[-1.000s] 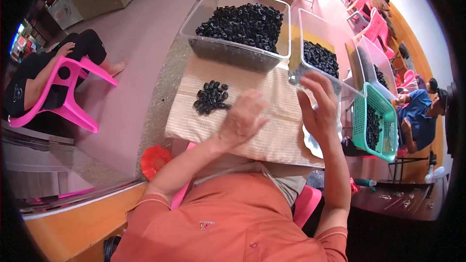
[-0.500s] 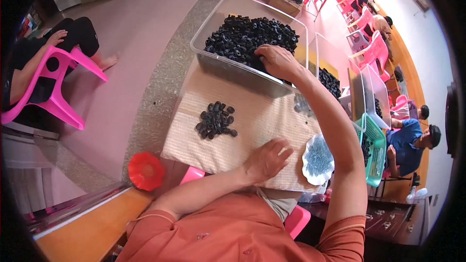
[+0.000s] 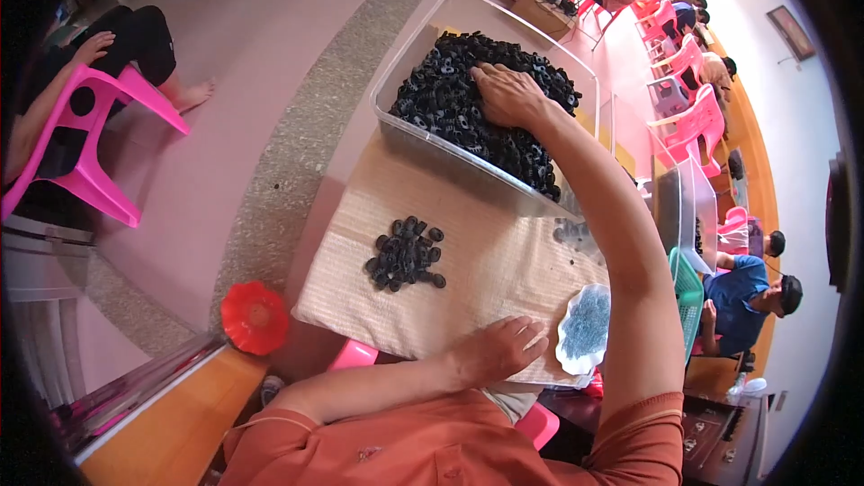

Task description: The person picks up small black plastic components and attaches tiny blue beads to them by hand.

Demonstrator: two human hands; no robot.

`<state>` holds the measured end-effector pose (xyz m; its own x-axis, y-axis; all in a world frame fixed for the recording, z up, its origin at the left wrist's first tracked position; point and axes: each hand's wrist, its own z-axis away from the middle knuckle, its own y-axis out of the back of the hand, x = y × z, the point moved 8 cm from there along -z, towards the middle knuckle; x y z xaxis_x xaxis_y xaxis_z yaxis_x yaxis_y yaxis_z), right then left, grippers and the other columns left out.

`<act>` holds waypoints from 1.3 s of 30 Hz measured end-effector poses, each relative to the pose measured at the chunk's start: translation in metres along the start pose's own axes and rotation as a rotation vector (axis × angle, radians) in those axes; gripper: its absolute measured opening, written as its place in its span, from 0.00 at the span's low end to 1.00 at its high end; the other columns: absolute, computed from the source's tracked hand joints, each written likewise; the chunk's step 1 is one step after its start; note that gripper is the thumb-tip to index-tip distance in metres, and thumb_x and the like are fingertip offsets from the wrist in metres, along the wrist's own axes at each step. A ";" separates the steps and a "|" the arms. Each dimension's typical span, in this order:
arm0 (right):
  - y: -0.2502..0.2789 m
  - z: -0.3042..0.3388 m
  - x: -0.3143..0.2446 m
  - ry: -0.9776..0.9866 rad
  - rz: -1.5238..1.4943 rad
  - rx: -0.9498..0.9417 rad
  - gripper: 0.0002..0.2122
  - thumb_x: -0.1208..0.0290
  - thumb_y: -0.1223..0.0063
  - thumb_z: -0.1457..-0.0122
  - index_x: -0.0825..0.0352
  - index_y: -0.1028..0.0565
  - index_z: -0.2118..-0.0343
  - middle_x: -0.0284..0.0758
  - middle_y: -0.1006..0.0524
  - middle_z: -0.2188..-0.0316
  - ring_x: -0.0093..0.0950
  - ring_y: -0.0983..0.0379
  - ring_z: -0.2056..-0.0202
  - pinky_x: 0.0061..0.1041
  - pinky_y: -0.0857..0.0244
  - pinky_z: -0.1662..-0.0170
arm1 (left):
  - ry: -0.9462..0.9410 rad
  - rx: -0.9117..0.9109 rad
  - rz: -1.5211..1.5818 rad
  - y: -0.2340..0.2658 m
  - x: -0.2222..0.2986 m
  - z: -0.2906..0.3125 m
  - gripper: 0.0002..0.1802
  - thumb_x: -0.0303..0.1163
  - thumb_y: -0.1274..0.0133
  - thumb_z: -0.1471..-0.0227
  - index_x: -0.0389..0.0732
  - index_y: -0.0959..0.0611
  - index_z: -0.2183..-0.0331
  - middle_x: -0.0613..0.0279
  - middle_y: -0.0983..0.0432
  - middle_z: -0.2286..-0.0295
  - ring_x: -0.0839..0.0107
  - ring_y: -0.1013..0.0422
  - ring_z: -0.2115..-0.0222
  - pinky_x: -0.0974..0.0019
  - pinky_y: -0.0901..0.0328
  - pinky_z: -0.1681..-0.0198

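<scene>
My right hand (image 3: pixel 513 97) reaches into a large clear plastic bin (image 3: pixel 396 123), its fingers stretched over a heap of small black ring-like plastic parts (image 3: pixel 441 99). The fingertips touch the heap, and the thumb side is partly hidden. My left hand (image 3: pixel 500 351) rests near the table's front edge on a cream ribbed cloth (image 3: pixel 360 207), fingers loosely apart and nothing seen in them. To its upper left lies a small pile of black oval parts (image 3: pixel 407 255). Just right of it sits a white scalloped dish (image 3: pixel 585 328) holding tiny bluish clear pieces.
A small clear bag (image 3: pixel 574 234) lies by the bin's near right corner. Right of my arm stand another clear bin (image 3: pixel 691 189) and a green basket (image 3: pixel 688 297). A red scalloped bowl (image 3: pixel 255 318) is at lower left. Someone sits by a pink stool (image 3: pixel 90 148).
My right hand has moved from the bin's near side farther in over the heap. My left hand stays on the cloth. The whole view has shifted slightly.
</scene>
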<state>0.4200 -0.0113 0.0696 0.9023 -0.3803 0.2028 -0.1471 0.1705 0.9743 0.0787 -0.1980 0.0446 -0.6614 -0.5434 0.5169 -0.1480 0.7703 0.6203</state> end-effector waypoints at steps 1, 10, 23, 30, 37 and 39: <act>-0.004 -0.003 0.001 -0.009 0.003 -0.051 0.21 0.73 0.49 0.42 0.73 0.30 0.45 0.45 0.27 0.47 0.44 0.28 0.45 0.41 0.29 0.45 | -0.004 -0.012 0.006 0.000 0.000 0.000 0.20 0.33 0.48 0.46 0.34 0.20 0.52 0.48 0.23 0.52 0.55 0.26 0.49 0.56 0.30 0.44; -0.002 -0.008 0.001 -0.057 -0.094 0.014 0.19 0.63 0.40 0.43 0.68 0.27 0.53 0.45 0.24 0.53 0.47 0.26 0.50 0.46 0.28 0.49 | 0.012 -0.120 0.087 -0.009 -0.003 0.003 0.22 0.34 0.49 0.44 0.34 0.22 0.49 0.44 0.26 0.47 0.53 0.27 0.47 0.54 0.32 0.41; 0.004 -0.013 -0.002 -0.122 -0.196 -0.032 0.17 0.67 0.41 0.49 0.68 0.24 0.56 0.51 0.19 0.63 0.51 0.21 0.57 0.49 0.26 0.55 | -0.018 -0.131 0.069 -0.017 0.002 0.007 0.22 0.35 0.48 0.46 0.36 0.20 0.51 0.45 0.24 0.49 0.57 0.24 0.53 0.57 0.29 0.47; 0.033 -0.004 -0.021 -0.058 0.017 0.270 0.22 0.73 0.35 0.52 0.66 0.26 0.52 0.39 0.29 0.48 0.42 0.29 0.46 0.42 0.27 0.50 | -0.023 -0.146 0.106 -0.016 0.002 0.009 0.22 0.35 0.48 0.46 0.35 0.20 0.51 0.43 0.24 0.50 0.55 0.24 0.53 0.55 0.29 0.47; 0.023 -0.009 -0.023 -0.118 0.093 0.074 0.13 0.69 0.34 0.50 0.67 0.21 0.63 0.43 0.20 0.56 0.42 0.23 0.51 0.41 0.24 0.54 | -0.024 -0.161 0.123 -0.017 0.004 0.009 0.21 0.34 0.48 0.46 0.35 0.20 0.51 0.43 0.23 0.50 0.55 0.24 0.52 0.56 0.29 0.47; 0.020 -0.013 -0.018 -0.224 0.027 -0.001 0.13 0.69 0.34 0.50 0.68 0.21 0.63 0.44 0.20 0.56 0.43 0.23 0.51 0.41 0.24 0.54 | -0.019 -0.165 0.122 -0.018 0.004 0.009 0.21 0.33 0.49 0.46 0.35 0.20 0.52 0.43 0.23 0.51 0.55 0.24 0.52 0.56 0.29 0.47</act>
<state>0.4064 0.0104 0.0838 0.7855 -0.5682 0.2452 -0.1690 0.1843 0.9682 0.0722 -0.2111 0.0297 -0.6812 -0.4418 0.5838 0.0552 0.7642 0.6427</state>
